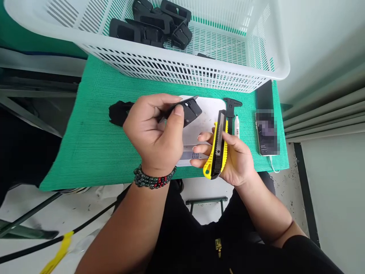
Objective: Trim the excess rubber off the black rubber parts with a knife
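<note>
Between the thumb and fingers of my left hand point(156, 133) is a black plastic part point(191, 111), tilted, its left portion hidden by the hand. My right hand point(238, 156) holds a yellow and black utility knife point(218, 148) with its blade pointing up and away from me. The knife is apart from the plastic part, to its right. Below both hands lies a white digital scale point(209, 104), partly covered by them. A black item point(118, 113) rests on the green mat just left of my left hand.
A white plastic basket point(182, 64) holding several black plastic parts point(159, 23) stands at the back. Right of the scale lie a black caliper point(231, 104), a white marker point(237, 125) and a phone point(266, 133) with a cable. Green mesh point(94, 144) covers the table.
</note>
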`<action>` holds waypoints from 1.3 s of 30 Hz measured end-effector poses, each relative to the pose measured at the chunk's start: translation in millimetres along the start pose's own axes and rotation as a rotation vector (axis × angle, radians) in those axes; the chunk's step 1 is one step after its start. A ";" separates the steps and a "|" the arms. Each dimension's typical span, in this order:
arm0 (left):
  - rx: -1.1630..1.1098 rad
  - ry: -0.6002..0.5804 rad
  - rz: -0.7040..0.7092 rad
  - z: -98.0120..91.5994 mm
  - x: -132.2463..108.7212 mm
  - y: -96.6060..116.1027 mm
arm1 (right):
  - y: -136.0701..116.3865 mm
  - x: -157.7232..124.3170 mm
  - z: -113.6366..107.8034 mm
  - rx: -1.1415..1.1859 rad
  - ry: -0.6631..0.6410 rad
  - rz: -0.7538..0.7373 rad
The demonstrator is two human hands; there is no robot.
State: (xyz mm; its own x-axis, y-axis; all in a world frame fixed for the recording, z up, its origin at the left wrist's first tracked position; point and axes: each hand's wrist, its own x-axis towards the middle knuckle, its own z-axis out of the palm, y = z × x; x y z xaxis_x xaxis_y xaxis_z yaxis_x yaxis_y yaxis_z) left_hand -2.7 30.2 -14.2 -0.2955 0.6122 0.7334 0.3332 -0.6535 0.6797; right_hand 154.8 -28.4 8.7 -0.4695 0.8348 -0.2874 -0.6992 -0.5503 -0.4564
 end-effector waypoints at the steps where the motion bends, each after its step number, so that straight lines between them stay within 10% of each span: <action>1: 0.000 0.000 0.003 0.1 0.1 0.0 | -0.1 -0.3 0.0 -0.008 -0.006 -0.006; 9: 0.000 -0.004 0.052 -0.7 1.5 -2.8 | -0.9 3.1 -4.4 0.057 0.344 -0.288; 18: 0.050 -0.094 0.067 -4.8 1.1 -1.3 | 1.6 -9.1 8.8 -0.063 0.014 -0.090; 27: 0.070 -0.114 0.072 -6.9 0.6 -0.3 | 7.2 -5.0 6.0 -0.046 0.199 -0.184; 39: 0.013 -0.128 0.044 -6.1 0.6 0.6 | 14.1 -4.6 4.2 -0.394 -0.003 -0.169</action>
State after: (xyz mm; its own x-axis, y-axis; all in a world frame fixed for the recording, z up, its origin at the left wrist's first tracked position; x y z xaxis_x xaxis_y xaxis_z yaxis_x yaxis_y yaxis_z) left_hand -8.1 27.5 -13.2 -0.1641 0.6357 0.7543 0.3551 -0.6753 0.6464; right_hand 144.8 -40.0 7.1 -0.3676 0.9127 -0.1786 -0.5075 -0.3578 -0.7838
